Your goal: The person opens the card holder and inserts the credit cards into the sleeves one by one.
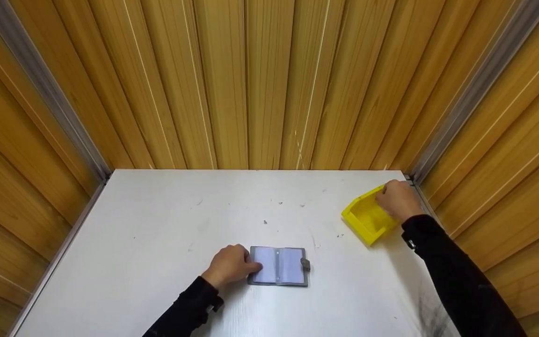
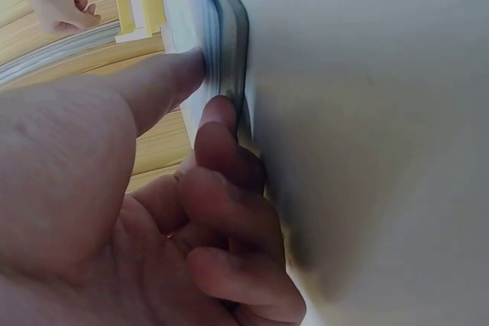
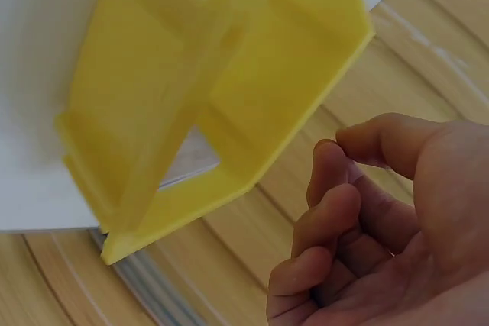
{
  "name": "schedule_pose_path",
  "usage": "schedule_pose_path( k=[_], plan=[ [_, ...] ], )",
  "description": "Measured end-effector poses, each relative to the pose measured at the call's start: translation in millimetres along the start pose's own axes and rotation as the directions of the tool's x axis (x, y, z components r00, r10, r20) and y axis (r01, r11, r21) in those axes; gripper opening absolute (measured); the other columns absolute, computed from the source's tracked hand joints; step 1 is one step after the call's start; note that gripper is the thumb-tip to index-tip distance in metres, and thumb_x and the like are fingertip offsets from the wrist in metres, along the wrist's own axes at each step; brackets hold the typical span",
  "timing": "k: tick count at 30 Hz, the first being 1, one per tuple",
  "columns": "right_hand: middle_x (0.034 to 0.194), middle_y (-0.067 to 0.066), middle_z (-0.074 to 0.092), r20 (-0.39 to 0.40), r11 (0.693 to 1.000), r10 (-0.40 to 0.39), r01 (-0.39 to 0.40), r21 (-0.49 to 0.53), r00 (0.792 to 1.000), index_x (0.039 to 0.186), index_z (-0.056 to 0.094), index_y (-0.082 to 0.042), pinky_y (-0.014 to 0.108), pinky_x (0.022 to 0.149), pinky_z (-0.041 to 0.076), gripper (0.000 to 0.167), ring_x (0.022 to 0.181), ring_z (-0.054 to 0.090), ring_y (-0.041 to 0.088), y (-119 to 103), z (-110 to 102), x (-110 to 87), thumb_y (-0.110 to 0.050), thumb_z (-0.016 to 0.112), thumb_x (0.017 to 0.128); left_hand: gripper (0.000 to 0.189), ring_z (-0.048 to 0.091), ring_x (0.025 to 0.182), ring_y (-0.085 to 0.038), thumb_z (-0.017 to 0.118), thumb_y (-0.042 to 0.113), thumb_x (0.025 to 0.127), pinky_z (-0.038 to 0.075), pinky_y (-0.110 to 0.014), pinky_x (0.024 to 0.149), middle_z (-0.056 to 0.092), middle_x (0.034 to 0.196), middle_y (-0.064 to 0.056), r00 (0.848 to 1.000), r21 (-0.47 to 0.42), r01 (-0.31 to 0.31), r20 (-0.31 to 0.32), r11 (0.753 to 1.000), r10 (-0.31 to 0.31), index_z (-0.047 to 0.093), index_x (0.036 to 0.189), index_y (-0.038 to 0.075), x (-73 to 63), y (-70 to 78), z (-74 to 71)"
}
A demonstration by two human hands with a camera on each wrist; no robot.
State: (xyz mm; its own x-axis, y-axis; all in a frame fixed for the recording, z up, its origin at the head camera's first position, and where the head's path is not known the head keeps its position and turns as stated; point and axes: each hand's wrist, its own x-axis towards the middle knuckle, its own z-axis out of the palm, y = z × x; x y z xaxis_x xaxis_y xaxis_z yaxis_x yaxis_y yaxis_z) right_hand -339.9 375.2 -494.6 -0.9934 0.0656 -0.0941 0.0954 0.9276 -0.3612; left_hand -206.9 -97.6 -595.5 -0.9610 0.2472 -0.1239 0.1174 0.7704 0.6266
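A grey card holder lies spread open on the white table, its clear sleeves facing up and a snap strap on its right side. My left hand pinches its left edge, with the thumb on the sleeves; the left wrist view shows the fingers against the cover's edge. At the right, my right hand is over the back right part of a yellow plastic bin. In the right wrist view this hand appears apart from the bin's rim, fingers curled, thumb meeting the index fingertip, nothing visible between them.
The white table ends at a wood-patterned back wall. Similar panels stand at both sides, with grey metal posts in the corners. Small dark marks dot the tabletop.
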Motion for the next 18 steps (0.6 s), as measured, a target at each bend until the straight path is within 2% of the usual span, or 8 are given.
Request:
schedule_pose_path(
  k=[2, 4, 10, 14, 18],
  plan=[
    [0.105, 0.023, 0.074, 0.002, 1.0, 0.013, -0.013, -0.004, 1.0, 0.116, 0.075, 0.009, 0.042, 0.082, 0.057, 0.036, 0.087, 0.063, 0.03, 7, -2, 4.7, -0.024, 0.063, 0.108, 0.044, 0.045, 0.056, -0.012, 0.085, 0.037, 0.089, 0.033, -0.029, 0.053, 0.048, 0.058, 0.009, 1.0, 0.008, -0.003, -0.004, 1.0, 0.003, 0.058, 0.06, 0.019, -0.5, -0.4, 0.0],
    [0.103, 0.023, 0.072, -0.001, 0.999, 0.03, -0.03, -0.014, 1.0, 0.116, 0.074, 0.012, 0.044, 0.084, 0.058, 0.038, 0.087, 0.062, 0.031, 14, -4, 8.1, -0.023, 0.063, 0.108, 0.044, 0.045, 0.056, -0.012, 0.084, 0.038, 0.089, 0.033, -0.029, 0.053, 0.048, 0.058, 0.009, 1.0, 0.012, -0.004, -0.005, 1.0, 0.004, 0.057, 0.06, 0.019, -0.8, -0.1, 0.7],
    [0.118, 0.037, 0.069, -0.033, 0.993, 0.109, -0.11, -0.042, 0.993, 0.128, 0.065, 0.021, 0.061, 0.1, 0.059, 0.047, 0.096, 0.062, 0.039, 33, -3, 11.8, -0.021, 0.067, 0.107, 0.042, 0.048, 0.057, -0.014, 0.085, 0.038, 0.088, 0.035, -0.03, 0.054, 0.051, 0.058, 0.008, 1.0, 0.005, 0.006, 0.002, 1.0, -0.006, 0.059, 0.06, 0.019, -2.6, 3.3, 4.0],
    [0.117, 0.038, 0.069, -0.049, 0.989, 0.114, -0.118, -0.093, 0.992, 0.128, 0.064, 0.021, 0.063, 0.097, 0.06, 0.048, 0.095, 0.063, 0.042, 43, 1, 9.7, -0.02, 0.069, 0.105, 0.042, 0.048, 0.057, -0.014, 0.085, 0.039, 0.088, 0.036, -0.03, 0.054, 0.051, 0.059, 0.007, 1.0, 0.008, 0.008, 0.001, 1.0, -0.008, 0.059, 0.061, 0.019, -3.1, 3.6, 3.9],
    [0.108, 0.034, 0.07, -0.064, 0.984, 0.099, -0.107, -0.144, 0.993, 0.122, 0.067, 0.021, 0.061, 0.09, 0.06, 0.045, 0.088, 0.063, 0.04, 51, 4, 7.7, -0.019, 0.07, 0.103, 0.043, 0.048, 0.057, -0.014, 0.085, 0.039, 0.088, 0.036, -0.03, 0.054, 0.051, 0.06, 0.007, 1.0, 0.004, 0.006, 0.0, 1.0, -0.006, 0.059, 0.061, 0.019, -3.7, 3.0, 3.7]
  ],
)
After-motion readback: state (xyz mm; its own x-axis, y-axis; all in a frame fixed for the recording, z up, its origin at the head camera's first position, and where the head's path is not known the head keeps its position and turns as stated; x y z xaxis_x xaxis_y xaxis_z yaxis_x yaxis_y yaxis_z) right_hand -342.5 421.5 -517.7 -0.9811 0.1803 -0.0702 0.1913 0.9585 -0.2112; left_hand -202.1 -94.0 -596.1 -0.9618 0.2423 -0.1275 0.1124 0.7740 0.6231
